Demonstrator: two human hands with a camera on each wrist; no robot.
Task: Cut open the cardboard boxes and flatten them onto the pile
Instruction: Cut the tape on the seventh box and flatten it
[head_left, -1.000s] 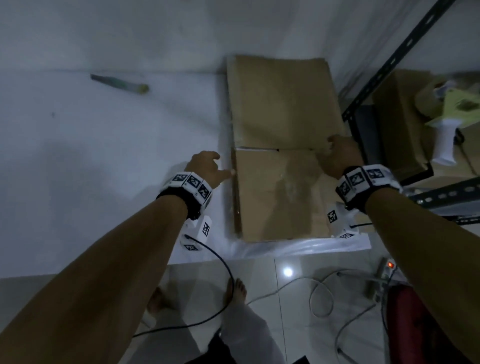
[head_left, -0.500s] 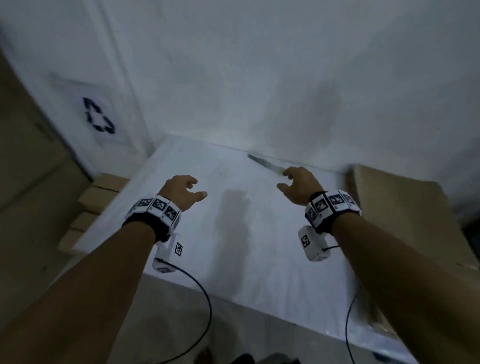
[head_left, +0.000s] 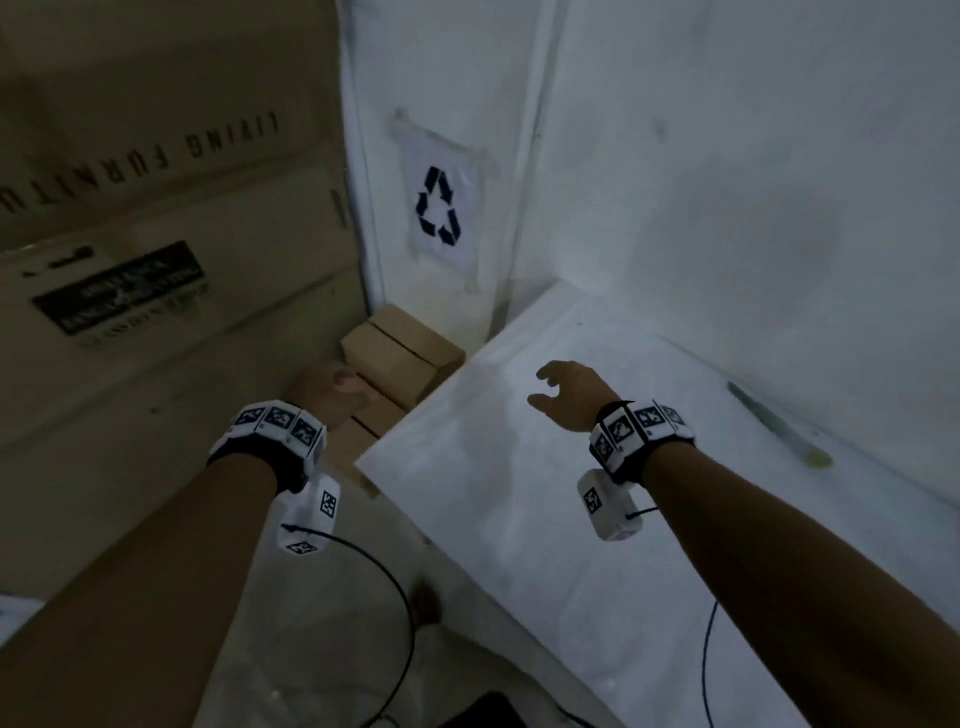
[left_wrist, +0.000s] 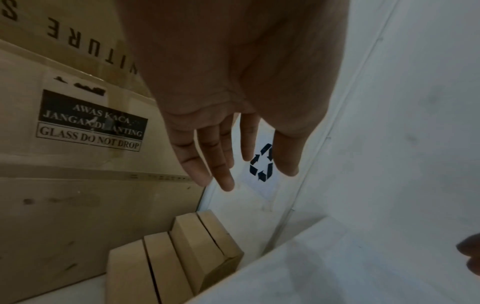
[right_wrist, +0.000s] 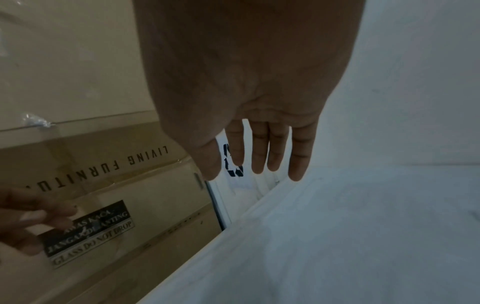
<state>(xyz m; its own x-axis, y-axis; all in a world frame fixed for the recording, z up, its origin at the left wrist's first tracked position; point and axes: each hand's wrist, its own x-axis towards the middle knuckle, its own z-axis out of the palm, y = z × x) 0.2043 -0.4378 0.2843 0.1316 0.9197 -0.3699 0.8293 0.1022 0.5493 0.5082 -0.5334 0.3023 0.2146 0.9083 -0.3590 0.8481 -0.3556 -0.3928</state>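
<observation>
Since half a second ago the head view has swung left: the flattened cardboard has dropped out of frame, and the small cardboard boxes (head_left: 400, 353), then at the left edge, now sit at centre. Both hands have moved left with it. Left hand (head_left: 332, 397) hangs over the small boxes at centre left, fingers (left_wrist: 207, 162) straight and apart, holding nothing. Right hand (head_left: 569, 397) hovers above the white table (head_left: 545, 545) right of centre, fingers (right_wrist: 259, 150) extended, empty. Small boxes stand closed in a row on the floor, wedged between the table's left edge and a large furniture carton (head_left: 156, 270) filling the left of the frame. Carton bears a "GLASS DO NOT DROP" label (left_wrist: 91, 121). Recycling sign (head_left: 439, 208) is taped to the wall at upper centre. Green-handled knife (head_left: 774, 423) lies on the table at right, by the wall, well apart from both hands.
</observation>
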